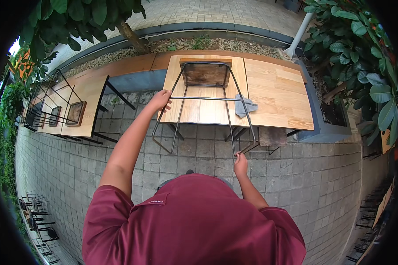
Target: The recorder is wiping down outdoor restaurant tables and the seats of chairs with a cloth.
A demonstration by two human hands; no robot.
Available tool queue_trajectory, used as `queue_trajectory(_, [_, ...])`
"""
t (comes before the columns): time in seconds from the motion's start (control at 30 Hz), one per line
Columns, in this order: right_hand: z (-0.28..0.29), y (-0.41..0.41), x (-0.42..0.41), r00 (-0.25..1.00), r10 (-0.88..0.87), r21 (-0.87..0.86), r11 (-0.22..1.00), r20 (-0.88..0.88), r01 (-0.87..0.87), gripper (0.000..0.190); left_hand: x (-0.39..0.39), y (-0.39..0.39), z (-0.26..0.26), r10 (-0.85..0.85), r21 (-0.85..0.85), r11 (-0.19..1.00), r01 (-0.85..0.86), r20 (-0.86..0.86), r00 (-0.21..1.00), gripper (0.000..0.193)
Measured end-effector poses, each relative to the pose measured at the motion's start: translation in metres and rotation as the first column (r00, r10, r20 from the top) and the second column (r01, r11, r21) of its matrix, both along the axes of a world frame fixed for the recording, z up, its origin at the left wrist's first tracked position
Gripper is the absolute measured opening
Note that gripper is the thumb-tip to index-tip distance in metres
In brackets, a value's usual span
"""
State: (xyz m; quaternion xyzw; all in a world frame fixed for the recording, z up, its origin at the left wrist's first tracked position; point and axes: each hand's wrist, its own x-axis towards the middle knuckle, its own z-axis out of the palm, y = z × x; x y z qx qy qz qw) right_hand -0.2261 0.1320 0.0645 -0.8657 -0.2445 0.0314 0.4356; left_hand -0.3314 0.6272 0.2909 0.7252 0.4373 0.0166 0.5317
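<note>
A stool with a black metal frame [204, 98] lies tipped over on a light wooden table [275, 92]. Its square wooden seat [205, 74] rests toward the far side of the tabletop, and the legs extend toward me past the near edge. My left hand [161, 100] grips a leg on the left, close to the crossbar. Lower down, my right hand [240, 164] holds the foot end of the frame on the right. A grey cloth [244, 106] lies crumpled on the table, partly behind a right leg of the stool.
Under the table's near right edge stands another stool [272, 136]. To the left, a second table [86, 114] carries several upturned stools [75, 114]. Behind runs a wooden bench ledge [129, 66] with a gravel bed and a tree trunk [132, 37]. A grey planter [328, 131] borders the right side.
</note>
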Motion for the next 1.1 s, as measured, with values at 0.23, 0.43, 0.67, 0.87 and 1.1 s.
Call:
queue_trajectory(0.23, [0.025,0.0,0.025,0.954,0.225,-0.023,0.972,-0.196,-0.234,0.016,0.015,0.034,-0.06,0.065,0.075,0.995,-0.065,0.014,0.998,0.039])
queue_trajectory(0.43, [0.143,0.055,0.153,0.972,0.071,0.119,0.992,-0.225,-0.045,0.025,0.024,0.01,-0.068,-0.033,0.603,0.798,-0.004,0.05,0.998,0.039])
queue_trajectory(0.67, [0.225,0.255,0.221,0.995,0.086,-0.503,0.863,0.059,-0.045,0.048,0.034,-0.002,-0.052,-0.016,0.597,0.802,-0.007,0.033,0.999,0.041])
queue_trajectory(0.87, [0.134,0.257,0.304,0.934,-0.287,-0.051,0.958,-0.21,0.283,0.052,0.068,-0.024,-0.053,-0.103,0.531,0.846,0.036,0.098,0.99,0.041])
queue_trajectory(1.1, [0.147,0.244,0.192,0.916,-0.054,0.148,0.982,-0.397,0.122,0.064,-0.022,-0.018,-0.071,0.073,-0.071,0.996,-0.062,0.178,0.981,0.048])
